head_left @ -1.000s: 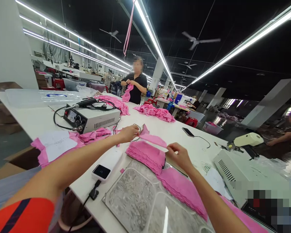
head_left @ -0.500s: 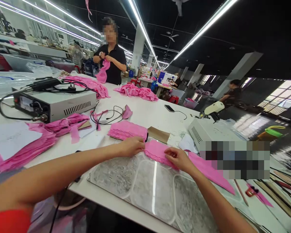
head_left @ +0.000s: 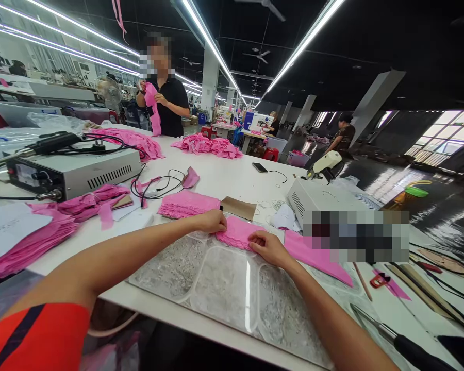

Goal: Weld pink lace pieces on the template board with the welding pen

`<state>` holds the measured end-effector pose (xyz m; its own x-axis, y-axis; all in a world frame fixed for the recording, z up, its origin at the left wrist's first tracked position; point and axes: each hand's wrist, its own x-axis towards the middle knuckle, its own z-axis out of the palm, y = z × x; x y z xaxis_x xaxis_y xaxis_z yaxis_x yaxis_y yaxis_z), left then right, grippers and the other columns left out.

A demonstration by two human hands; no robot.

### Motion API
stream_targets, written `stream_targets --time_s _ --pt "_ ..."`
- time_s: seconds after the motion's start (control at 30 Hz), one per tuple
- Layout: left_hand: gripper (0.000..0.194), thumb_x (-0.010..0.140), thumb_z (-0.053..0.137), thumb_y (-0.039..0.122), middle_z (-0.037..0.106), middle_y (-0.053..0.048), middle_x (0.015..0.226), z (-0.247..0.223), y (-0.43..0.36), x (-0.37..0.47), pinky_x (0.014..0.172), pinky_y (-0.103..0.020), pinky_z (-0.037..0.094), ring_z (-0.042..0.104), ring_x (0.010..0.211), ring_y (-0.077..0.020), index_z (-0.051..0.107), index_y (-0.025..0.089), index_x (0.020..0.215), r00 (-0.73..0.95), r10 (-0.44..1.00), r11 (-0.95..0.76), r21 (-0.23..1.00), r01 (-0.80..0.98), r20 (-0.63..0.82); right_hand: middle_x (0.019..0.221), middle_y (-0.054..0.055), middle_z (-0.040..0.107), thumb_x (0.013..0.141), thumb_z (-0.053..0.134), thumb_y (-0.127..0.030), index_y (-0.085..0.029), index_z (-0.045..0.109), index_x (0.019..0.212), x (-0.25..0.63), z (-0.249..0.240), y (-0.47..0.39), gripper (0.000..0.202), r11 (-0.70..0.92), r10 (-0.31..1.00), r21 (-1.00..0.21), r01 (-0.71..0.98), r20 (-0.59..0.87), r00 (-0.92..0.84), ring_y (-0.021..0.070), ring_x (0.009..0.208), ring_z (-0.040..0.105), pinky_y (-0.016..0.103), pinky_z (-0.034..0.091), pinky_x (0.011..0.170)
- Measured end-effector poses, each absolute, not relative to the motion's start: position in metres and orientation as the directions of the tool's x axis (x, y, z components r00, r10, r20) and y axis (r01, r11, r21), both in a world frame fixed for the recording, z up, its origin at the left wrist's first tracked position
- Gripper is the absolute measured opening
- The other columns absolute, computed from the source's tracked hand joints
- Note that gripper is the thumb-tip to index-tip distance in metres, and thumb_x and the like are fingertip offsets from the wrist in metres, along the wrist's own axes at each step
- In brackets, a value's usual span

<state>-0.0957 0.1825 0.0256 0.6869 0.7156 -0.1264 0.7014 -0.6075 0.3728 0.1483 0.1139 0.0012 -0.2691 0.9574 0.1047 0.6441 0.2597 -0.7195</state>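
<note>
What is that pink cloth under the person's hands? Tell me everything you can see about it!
The pink cloth piece is a thin, flat bit of bright pink fabric with a slightly wavy edge. It lies on the white table, at the far edge of a clear plastic tray. The left hand presses its left end and the right hand presses its right side. More pink fabric lies just to its right.

White table (head_left: 232, 180) with pink fabric stacks (head_left: 185, 203)
</note>
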Motion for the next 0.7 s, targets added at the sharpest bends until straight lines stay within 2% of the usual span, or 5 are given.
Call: stream_targets --time_s 0.4,0.57,0.63,0.7 --pt "0.030 0.093 0.057 0.036 0.062 -0.007 0.112 0.028 0.173 -0.095 0.082 -0.038 0.055 0.062 0.096 -0.0196 0.059 0.014 0.114 0.648 0.758 -0.593 0.331 0.734 -0.080 0.075 0.003 0.069 0.075 0.055 -0.033 -0.018 0.068 0.081 0.146 0.004 0.117 0.020 0.265 0.958 -0.639 0.722 0.093 -0.270 0.0146 0.066 0.059 0.028 0.046 0.064" --pt "0.028 0.094 0.056 0.036 0.063 -0.007 0.108 0.036 0.170 -0.091 0.081 -0.037 0.055 0.063 0.092 -0.0177 0.060 0.014 0.111 0.645 0.764 -0.618 0.272 0.738 -0.015 0.089 0.006 0.068 0.077 0.059 -0.041 -0.019 0.068 0.093 0.132 0.010 0.113 0.029 0.281 0.959 -0.507 0.815 0.188 -0.214 0.0176 0.077 0.061 0.030 0.045 0.070" --pt "0.026 0.094 0.056 0.035 0.063 -0.005 0.102 0.037 0.168 -0.090 0.079 -0.036 0.054 0.062 0.088 -0.0161 0.060 0.013 0.107 0.647 0.762 -0.635 0.235 0.736 0.028 0.098 0.007 0.066 0.078 0.059 -0.037 -0.019 0.066 0.099 0.126 0.009 0.114 0.028 0.287 0.951 -0.435 0.853 0.240 -0.197 0.0194 0.084 0.061 0.031 0.044 0.072" --pt "0.018 0.095 0.053 0.028 0.063 -0.005 0.097 0.038 0.163 -0.091 0.078 -0.034 0.052 0.061 0.086 -0.0156 0.060 0.013 0.102 0.657 0.750 -0.657 0.196 0.728 0.076 0.099 0.008 0.065 0.081 0.054 -0.026 -0.019 0.066 0.098 0.123 0.007 0.115 0.022 0.287 0.941 -0.371 0.883 0.280 -0.189 0.0200 0.087 0.060 0.031 0.043 0.072"
